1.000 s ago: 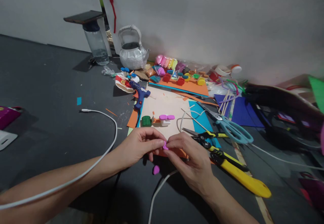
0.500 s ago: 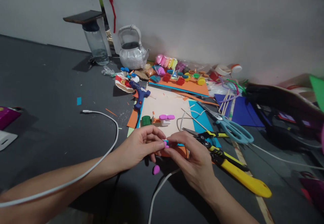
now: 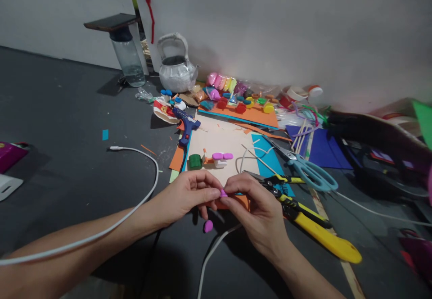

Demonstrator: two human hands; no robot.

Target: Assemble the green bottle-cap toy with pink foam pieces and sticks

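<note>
Between my fingertips is a small piece of purple clay point(image 3: 223, 193), mostly covered by the fingers. My left hand point(image 3: 197, 193) pinches it from the left, thumb against forefinger. From the other side my right hand point(image 3: 254, 202) grips it the same way. Just below my left fingers a purple clay ball point(image 3: 208, 226) lies on the dark table. Beyond the hands, on pale paper point(image 3: 216, 130), sit a green roll point(image 3: 195, 161) and a small model with purple oval pieces point(image 3: 222, 156) over a white part.
A blue glue gun point(image 3: 185, 128) lies at the paper's left edge. Right of my hands are scissors point(image 3: 313, 173), yellow-black pliers point(image 3: 286, 191) and a yellow cutter point(image 3: 324, 238). A silver kettle point(image 3: 177, 71) and water bottle point(image 3: 130, 58) stand behind. A white cable point(image 3: 148, 200) crosses my left forearm.
The clay has turned slightly between my fingertips, and the blue bit seen beside it before is now out of sight. Both hands stay almost in place.
</note>
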